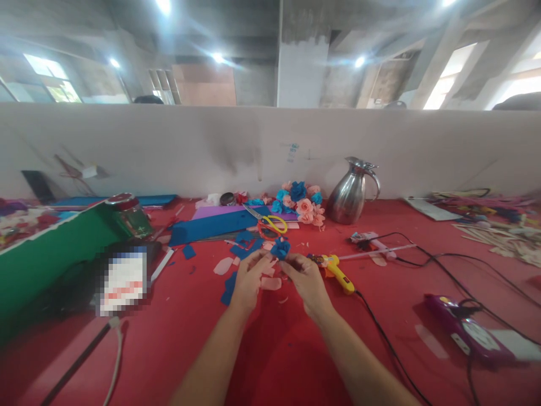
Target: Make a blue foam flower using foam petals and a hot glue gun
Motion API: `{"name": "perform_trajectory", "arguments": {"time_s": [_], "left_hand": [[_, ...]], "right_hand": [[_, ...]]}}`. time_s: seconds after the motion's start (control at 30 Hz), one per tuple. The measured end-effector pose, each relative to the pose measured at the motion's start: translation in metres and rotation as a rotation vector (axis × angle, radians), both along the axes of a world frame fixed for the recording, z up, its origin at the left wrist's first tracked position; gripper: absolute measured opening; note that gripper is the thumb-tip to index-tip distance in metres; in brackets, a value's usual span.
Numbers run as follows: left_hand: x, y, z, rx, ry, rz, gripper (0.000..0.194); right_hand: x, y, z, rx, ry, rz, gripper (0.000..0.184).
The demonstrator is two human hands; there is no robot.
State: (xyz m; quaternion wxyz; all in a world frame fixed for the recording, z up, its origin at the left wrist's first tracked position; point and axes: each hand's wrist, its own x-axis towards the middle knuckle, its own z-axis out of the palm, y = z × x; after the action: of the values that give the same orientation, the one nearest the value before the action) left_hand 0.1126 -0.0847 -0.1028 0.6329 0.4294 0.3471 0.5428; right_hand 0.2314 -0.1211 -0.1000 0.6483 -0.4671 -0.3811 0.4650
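A small blue paper flower (pixel 280 248) is held up over the table between my two hands. My left hand (pixel 252 272) closes its fingers at the flower's left side. From the right, my right hand (pixel 301 273) pinches the flower's lower edge with thumb and fingers. Pink paper petals (pixel 271 283) and blue paper pieces (pixel 229 288) lie around and below the hands. Just behind them rest scissors (pixel 273 224) with yellow and orange handles. A yellow glue gun (pixel 338 273) lies right beside my right hand.
Pink and blue paper flowers (pixel 301 204) are bunched at the back beside a steel jug (pixel 350 193). A second glue gun (pixel 376 243), black cords and a purple power strip (pixel 469 330) occupy the right. A green board (pixel 63 254) and a jar (pixel 130 217) stand left on the red table (pixel 177 349).
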Motion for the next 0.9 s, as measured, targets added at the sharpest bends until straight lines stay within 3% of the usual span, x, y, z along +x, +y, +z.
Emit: {"name": "perform_trajectory", "arguments": {"time_s": [0.17,0.6,0.8,0.9], "left_hand": [[0.001,0.002,0.000,0.004,-0.043,-0.009,0.022],[0.001,0.000,0.005,0.008,-0.071,-0.083,0.016],[0.000,-0.005,0.009,0.146,0.062,0.094,0.025],[0.001,-0.007,0.010,0.152,0.116,0.066,0.031]], "right_hand": [[0.001,0.002,-0.006,0.016,-0.061,-0.003,0.005],[-0.001,0.004,-0.012,0.077,-0.114,-0.030,0.008],[0.002,0.006,-0.014,0.075,-0.191,-0.076,0.007],[0.001,0.006,-0.016,0.084,-0.228,-0.060,0.006]]}}
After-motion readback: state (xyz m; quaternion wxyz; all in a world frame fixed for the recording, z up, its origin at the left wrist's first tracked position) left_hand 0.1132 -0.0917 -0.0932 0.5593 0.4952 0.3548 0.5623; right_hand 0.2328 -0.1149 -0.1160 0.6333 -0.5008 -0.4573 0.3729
